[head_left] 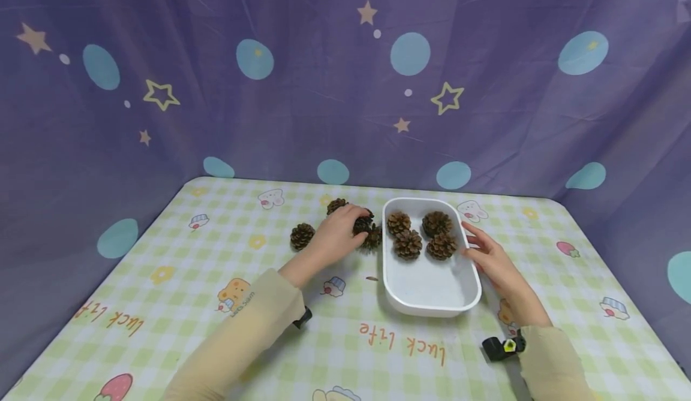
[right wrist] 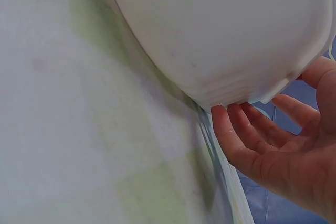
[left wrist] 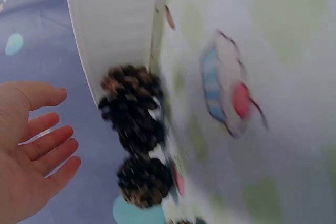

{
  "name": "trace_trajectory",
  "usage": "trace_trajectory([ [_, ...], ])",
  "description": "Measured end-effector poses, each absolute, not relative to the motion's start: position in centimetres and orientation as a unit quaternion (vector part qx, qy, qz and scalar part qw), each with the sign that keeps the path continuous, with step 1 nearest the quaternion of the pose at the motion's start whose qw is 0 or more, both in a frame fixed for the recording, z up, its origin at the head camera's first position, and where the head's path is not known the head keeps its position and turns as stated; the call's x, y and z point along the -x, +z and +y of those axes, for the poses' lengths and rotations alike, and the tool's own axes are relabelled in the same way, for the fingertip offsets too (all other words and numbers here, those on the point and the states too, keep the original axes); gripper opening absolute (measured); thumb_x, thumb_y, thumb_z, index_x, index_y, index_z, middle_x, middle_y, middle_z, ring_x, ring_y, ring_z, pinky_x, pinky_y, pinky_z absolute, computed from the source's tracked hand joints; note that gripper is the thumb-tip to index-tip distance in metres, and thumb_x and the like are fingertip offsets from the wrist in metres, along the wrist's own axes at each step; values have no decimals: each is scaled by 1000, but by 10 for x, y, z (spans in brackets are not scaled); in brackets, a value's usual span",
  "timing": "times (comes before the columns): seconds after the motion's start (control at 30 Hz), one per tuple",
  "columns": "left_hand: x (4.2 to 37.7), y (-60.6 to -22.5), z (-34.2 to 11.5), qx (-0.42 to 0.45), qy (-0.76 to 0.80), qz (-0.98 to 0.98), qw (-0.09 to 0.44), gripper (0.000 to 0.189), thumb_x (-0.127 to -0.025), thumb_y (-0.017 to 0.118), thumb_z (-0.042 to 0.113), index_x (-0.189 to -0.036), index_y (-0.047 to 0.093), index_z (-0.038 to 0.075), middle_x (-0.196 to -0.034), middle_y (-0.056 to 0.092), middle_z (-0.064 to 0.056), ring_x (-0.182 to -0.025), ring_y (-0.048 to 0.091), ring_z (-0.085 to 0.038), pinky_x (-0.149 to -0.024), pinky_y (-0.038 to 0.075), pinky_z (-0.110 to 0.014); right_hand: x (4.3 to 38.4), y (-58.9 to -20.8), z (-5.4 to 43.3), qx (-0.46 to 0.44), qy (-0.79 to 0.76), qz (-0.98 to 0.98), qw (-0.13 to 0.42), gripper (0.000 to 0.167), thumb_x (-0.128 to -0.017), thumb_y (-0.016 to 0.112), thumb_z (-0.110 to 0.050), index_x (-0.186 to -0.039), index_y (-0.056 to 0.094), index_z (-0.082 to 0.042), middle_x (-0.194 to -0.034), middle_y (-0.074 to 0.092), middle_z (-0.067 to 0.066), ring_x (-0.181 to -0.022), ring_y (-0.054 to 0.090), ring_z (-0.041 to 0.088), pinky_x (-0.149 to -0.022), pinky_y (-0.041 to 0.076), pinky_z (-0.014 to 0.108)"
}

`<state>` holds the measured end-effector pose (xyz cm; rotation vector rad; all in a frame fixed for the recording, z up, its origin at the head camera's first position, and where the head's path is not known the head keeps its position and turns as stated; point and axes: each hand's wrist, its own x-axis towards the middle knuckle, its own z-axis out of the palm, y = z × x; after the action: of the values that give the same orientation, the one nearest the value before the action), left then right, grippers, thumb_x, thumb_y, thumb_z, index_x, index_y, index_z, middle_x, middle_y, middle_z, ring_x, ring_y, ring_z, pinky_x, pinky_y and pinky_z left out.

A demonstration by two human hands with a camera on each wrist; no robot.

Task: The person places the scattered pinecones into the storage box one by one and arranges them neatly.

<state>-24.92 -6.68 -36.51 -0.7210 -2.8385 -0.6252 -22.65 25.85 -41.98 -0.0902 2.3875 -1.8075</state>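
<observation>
My left hand (head_left: 340, 230) is over a cluster of brown pinecones left of the white tray. In the left wrist view its fingers are spread and loosely bent, apart from a row of dark pinecones (left wrist: 144, 181) beside the tray wall. One pinecone (head_left: 302, 237) lies left of the hand, another (head_left: 337, 205) behind it. The white rectangular tray (head_left: 426, 302) holds several pinecones (head_left: 407, 245) in its far half. My right hand (head_left: 493, 263) holds the tray's right side, fingertips against the outer wall and thumb at the rim (right wrist: 310, 72).
A green-and-white checked cloth (head_left: 216, 257) with printed cartoons and lettering covers the table. Behind it hangs a purple curtain (head_left: 324, 131) with stars and blue ovals. Black straps (head_left: 502, 347) show at the wrists.
</observation>
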Motion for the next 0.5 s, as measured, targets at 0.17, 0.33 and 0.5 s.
trace_trajectory([
  [0.17, 251, -370, -90, 217, -223, -946, 86, 40, -85, 64, 21, -122, 54, 11, -120, 54, -4, -105, 54, -21, -88, 48, -33, 227, -420, 259, 29, -601, 795, 74, 67, -89, 52, -13, -147, 18, -14, -139, 31, 24, -93, 51, -4, -75, 52, 27],
  [0.33, 252, -373, -109, 189, -241, -947, 97, 39, -83, 64, 20, -120, 55, 10, -120, 55, -6, -108, 52, -24, -92, 45, -37, 225, -417, 258, 32, -603, 794, 75, 67, -90, 52, -14, -147, 17, -15, -139, 31, 25, -95, 51, -2, -75, 52, 27],
  [0.5, 251, -381, -126, 162, -247, -951, 95, 44, -84, 64, 27, -122, 54, 8, -123, 53, -8, -114, 49, -26, -98, 41, -42, 225, -417, 257, 34, -609, 789, 76, 66, -90, 51, -13, -147, 16, -14, -138, 31, 25, -92, 50, -5, -74, 52, 27],
])
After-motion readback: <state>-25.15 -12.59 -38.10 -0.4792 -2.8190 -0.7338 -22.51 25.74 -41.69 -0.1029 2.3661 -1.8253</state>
